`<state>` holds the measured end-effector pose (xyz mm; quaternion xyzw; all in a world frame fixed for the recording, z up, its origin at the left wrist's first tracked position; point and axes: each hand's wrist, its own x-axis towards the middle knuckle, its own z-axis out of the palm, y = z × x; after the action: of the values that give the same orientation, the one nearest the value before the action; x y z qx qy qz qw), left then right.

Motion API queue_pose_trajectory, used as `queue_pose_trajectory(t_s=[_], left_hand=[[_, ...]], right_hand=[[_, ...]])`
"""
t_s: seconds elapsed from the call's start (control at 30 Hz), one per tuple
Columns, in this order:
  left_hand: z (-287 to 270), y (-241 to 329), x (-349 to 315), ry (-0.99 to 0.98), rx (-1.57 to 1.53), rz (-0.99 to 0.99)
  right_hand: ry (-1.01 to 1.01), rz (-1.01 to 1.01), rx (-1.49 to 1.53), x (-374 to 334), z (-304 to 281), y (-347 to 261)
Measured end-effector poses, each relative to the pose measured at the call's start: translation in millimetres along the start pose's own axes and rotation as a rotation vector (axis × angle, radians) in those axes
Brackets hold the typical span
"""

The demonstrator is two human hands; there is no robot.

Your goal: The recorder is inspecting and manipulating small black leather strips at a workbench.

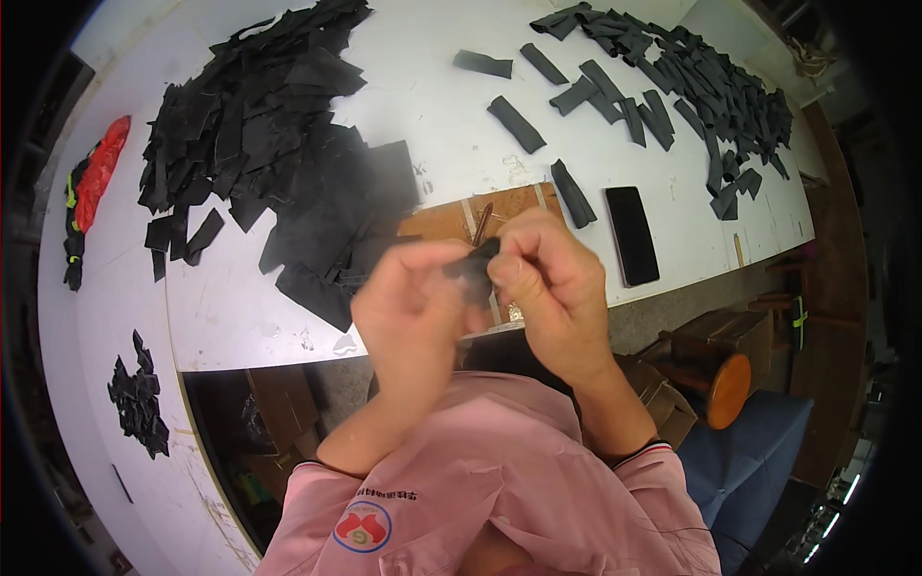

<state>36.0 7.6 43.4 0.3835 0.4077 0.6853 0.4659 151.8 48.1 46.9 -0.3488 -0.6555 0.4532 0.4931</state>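
In front of my chest, at the table's near edge, both hands are on a small black fabric piece [474,273]. My right hand [555,283] pinches its upper right end between thumb and curled fingers. My left hand [411,302], somewhat smeared by motion, is curled round its left side; part of the piece is hidden by the fingers. Just beyond the hands lies a brown cardboard sheet [444,221] with a slim dark brown pointed tool [483,219] on it. Left of it spreads a big heap of flat black fabric pieces [317,221].
Several tube-like black fabric pieces [517,125] lie across the white table [442,115], heaped up at the far right [720,91]. A phone [633,236] lies right of my hands. At far left are a red plastic bundle [101,178] and a small black heap [139,398]. A blue seat [744,461] stands lower right.
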Motion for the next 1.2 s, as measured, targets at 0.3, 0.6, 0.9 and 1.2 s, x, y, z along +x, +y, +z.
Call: queue_pose_trajectory(t_s=[0.3,0.6,0.9,1.2], left_hand=[[-6,13,46,-0.602,-1.4,-0.551],[-47,-61,48,-0.477,-1.275,-0.781],[-45,-53,48,0.031,-0.939,-0.858],[-25,-19,55,-0.346,0.348,0.102]], right_hand=[[-0.248,0.257,0.309,47,-15,-30],[-0.197,0.551,0.663,24,-9,69],[-0.381,0.606,0.524,36,-15,79],[-0.156,0.349,0.21,34,-17,64]])
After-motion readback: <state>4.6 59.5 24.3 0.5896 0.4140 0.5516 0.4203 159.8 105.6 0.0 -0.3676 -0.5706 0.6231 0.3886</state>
